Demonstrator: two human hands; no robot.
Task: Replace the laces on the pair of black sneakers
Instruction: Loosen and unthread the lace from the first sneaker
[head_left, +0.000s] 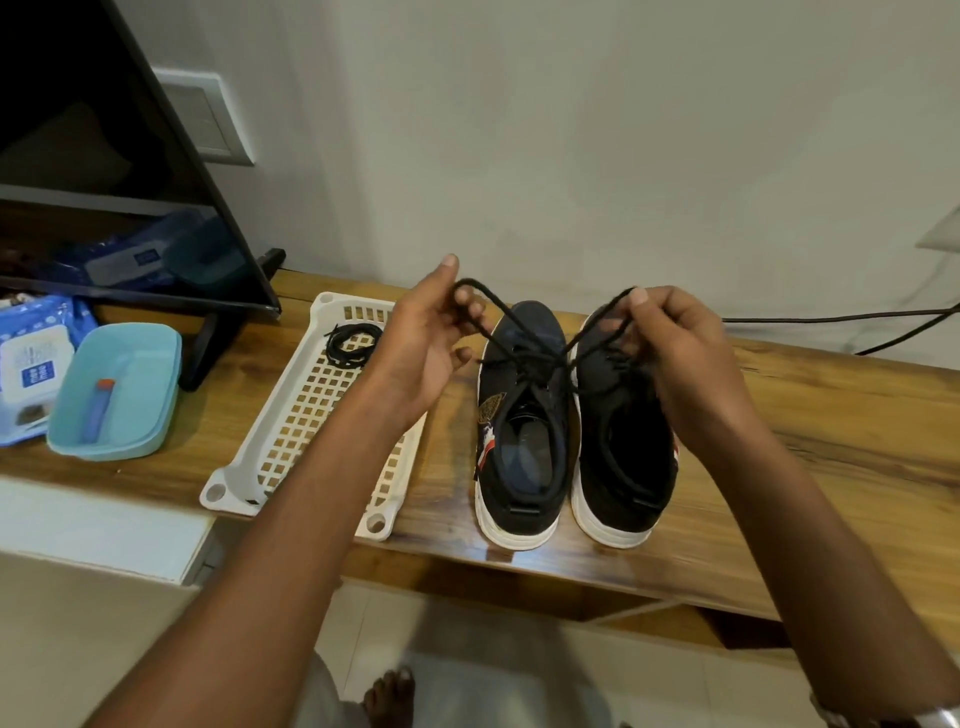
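Note:
Two black sneakers with white soles stand side by side on the wooden table, toes to the wall: the left sneaker and the right sneaker. A black lace runs up from the left sneaker's eyelets in two strands that cross over the shoe. My left hand pinches a loop of one strand above the basket's far corner. My right hand pinches the other strand above the right sneaker's toe. A coiled black lace lies in the white basket.
A white perforated basket lies left of the sneakers. Further left sit a light blue tray holding a small tube, a wipes packet, and a TV on its stand. A black cable runs along the wall at right.

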